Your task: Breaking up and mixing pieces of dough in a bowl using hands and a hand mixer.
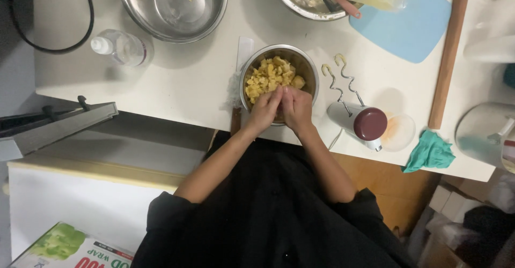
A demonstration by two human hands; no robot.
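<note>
A small steel bowl stands near the front edge of the white table. It holds yellow crumbly dough chunks. My left hand and my right hand meet over the bowl's near rim, fingers pressed together on a bit of the yellow dough. Both forearms reach up from my black top.
A hand mixer with two dough hooks lies right of the bowl. A wooden rolling pin, blue mat, teal cloth, two large steel bowls, a clear bottle and a white jug surround it.
</note>
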